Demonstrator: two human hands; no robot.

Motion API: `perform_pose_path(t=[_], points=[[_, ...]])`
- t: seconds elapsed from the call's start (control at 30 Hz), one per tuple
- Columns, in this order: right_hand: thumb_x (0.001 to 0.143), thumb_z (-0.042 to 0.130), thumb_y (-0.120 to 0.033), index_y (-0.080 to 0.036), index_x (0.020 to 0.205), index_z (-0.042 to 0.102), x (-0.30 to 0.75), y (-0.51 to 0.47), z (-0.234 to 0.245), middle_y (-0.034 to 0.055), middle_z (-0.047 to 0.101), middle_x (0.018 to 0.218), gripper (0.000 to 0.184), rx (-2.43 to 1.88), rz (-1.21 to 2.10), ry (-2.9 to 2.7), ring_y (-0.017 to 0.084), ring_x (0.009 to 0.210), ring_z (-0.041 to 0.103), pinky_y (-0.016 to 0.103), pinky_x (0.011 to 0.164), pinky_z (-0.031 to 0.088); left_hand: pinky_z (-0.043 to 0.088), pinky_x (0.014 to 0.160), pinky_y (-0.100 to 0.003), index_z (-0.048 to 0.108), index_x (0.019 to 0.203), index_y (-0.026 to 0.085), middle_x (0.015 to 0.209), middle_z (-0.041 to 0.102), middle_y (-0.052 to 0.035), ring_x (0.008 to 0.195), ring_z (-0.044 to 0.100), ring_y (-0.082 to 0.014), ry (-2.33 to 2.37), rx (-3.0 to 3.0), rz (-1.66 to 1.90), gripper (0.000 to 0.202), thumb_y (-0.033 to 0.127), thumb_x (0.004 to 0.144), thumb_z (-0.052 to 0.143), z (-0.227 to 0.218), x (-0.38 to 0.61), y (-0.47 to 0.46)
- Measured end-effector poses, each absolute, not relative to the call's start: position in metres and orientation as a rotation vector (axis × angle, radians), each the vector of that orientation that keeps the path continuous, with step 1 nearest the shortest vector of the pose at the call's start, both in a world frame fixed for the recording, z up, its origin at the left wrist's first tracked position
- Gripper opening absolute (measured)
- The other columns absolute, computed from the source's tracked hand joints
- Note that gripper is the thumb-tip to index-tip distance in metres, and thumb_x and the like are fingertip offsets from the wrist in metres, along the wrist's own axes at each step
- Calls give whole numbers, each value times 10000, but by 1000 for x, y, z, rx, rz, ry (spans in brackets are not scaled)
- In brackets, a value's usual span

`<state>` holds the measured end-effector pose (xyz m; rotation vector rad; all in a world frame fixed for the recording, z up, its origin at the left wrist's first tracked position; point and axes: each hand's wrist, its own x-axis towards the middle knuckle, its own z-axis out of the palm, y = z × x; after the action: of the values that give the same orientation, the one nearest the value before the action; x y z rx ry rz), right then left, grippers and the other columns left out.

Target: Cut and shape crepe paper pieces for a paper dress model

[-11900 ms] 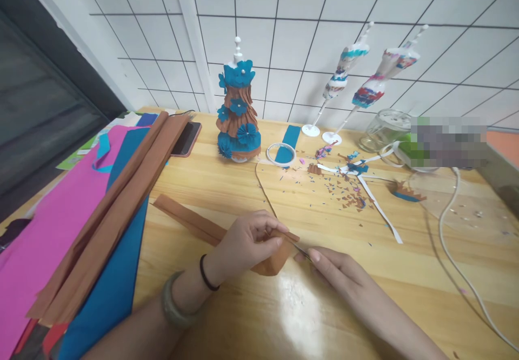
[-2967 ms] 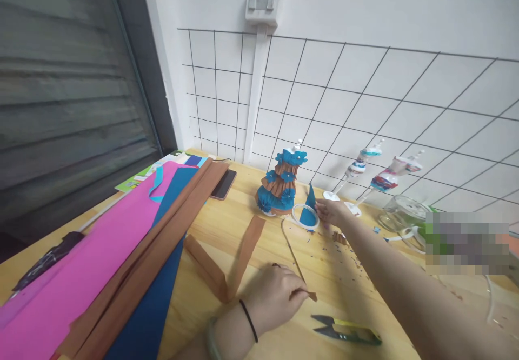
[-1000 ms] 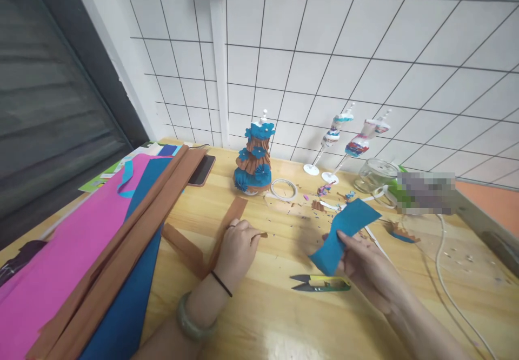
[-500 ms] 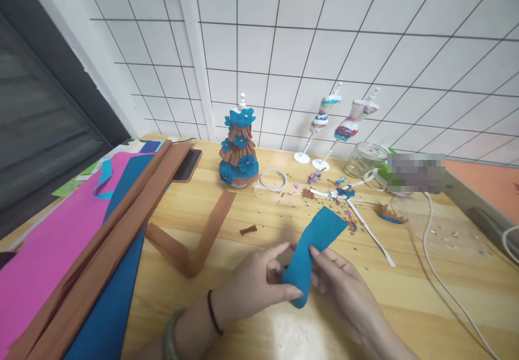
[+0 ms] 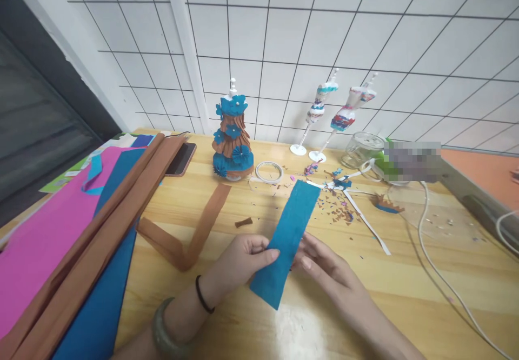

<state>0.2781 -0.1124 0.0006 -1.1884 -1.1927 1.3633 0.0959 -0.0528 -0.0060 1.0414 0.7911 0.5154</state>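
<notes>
A strip of blue crepe paper is held up over the table, slanting from upper right to lower left. My left hand pinches its left edge, thumb on the front and fingers behind. At the strip's right edge is my right hand; its thumb is off the paper and its fingertips reach partly behind it, so whether they touch is hidden. To the left lies a folded brown paper strip, with a small twisted brown piece close by. Behind stands a small dress form in ruffled brown and blue paper with blue flowers.
Large pink, blue and brown paper sheets cover the left side, beside a phone. A tape roll, paper scraps, two bare dress forms, a glass jar and a white cable lie rightward.
The blue strip, curled over at its lower end before, is now stretched out flat. My left thumb has moved up onto its middle, and my right thumb has come off the paper.
</notes>
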Motion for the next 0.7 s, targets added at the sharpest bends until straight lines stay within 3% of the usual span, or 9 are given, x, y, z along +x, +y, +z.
perform_pose_path(t=[0.2,0.33,0.53,0.7], points=[[870,493,-273,-303,1348,300,276,-117,-18,79,607,1070,516,-1243,1112,-1384,151,782,627,374,775,518,443,582,-204,643,830,122,744,648,-23,599,561,-91,835,810,682,289,367,686,694,-7,99,-49],[862,479,-163,-301,1321,355,275,-120,-20,79,603,1082,495,-1258,823,-1808,154,827,620,333,787,511,488,607,-251,594,831,118,720,644,-22,610,605,-121,813,733,678,319,377,677,700,-7,102,-50],[845,487,-132,-272,1255,440,271,-120,-19,102,521,1233,436,-1211,564,-2024,236,1157,482,354,888,471,498,578,-246,553,835,115,744,658,-51,592,633,-133,779,796,660,343,421,716,651,-11,107,-55],[846,473,-122,-293,1319,322,268,-122,-19,102,540,1160,525,-1261,627,-2004,154,799,626,289,723,531,493,569,-271,532,807,129,697,629,-19,563,616,-141,786,830,688,378,463,680,659,-16,111,-56]])
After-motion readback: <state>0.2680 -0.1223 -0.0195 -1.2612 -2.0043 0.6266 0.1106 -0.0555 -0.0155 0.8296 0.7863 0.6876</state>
